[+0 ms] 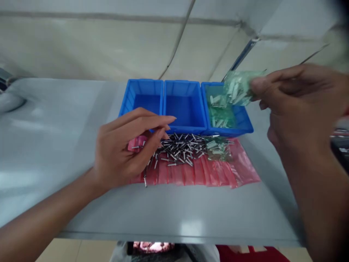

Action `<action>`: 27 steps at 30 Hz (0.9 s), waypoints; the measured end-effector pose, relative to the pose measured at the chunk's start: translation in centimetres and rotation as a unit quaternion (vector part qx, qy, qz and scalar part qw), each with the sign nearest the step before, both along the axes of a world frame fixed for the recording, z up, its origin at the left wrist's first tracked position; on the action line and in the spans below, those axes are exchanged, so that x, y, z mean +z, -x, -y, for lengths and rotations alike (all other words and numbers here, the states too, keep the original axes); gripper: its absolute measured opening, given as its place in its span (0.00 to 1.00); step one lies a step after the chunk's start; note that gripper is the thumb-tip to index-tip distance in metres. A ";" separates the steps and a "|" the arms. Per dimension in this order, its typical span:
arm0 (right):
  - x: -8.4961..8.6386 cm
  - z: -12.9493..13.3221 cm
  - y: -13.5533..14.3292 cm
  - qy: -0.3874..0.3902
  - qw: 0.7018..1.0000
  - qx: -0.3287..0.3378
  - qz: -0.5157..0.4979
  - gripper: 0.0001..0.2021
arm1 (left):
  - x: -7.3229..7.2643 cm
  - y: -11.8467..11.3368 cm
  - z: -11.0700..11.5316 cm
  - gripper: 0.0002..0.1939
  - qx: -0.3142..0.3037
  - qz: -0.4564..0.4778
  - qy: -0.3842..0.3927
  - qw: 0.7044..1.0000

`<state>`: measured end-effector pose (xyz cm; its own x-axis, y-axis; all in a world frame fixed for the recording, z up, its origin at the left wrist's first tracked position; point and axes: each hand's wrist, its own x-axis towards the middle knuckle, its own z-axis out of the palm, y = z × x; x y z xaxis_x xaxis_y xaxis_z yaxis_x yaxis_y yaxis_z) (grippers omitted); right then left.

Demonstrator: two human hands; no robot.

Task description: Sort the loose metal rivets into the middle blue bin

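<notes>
Between the thumb and fingers of my right hand [294,98] is a green plastic bag [238,87] with small pale parts in it, raised over the right blue bin [245,120]. More green bags [223,118] lie inside that bin. My left hand [128,145] hovers over the left end of the rivet pile [182,147], its fingers pressed together at the tips; whether something small is between them is hidden. The metal rivets rest on a row of pink plastic bags [196,174]. Another green bag [218,149] lies at the pile's right side.
Two more blue bins, the left one [145,96] and the middle one [182,103], stand beside the right bin on the grey table [174,211]. A pale wall is behind. Dark items sit at the far right edge, and a red object [251,254] is below the table's front.
</notes>
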<state>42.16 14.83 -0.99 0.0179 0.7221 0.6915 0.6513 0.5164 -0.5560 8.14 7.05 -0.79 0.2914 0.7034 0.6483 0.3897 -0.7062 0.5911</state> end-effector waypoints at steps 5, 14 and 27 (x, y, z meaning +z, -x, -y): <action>-1.9 -3.9 -1.0 0.031 0.995 -0.098 0.014 0.07 | -0.1 0.0 -0.1 0.21 0.001 -0.004 0.007 1.000; 0.3 3.0 2.2 0.038 0.951 -0.057 0.302 0.16 | 0.2 0.1 0.1 0.24 -0.010 -0.029 -0.031 0.999; 2.5 6.9 1.8 -0.036 0.932 0.045 0.358 0.15 | 0.0 0.5 -0.2 0.25 -0.001 -0.058 -0.097 0.994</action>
<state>40.32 7.94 1.46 -0.5256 0.6496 0.5493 0.7939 0.6065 0.0425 7.65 7.25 -0.84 0.3731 0.5674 0.7341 0.4457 -0.8035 0.3946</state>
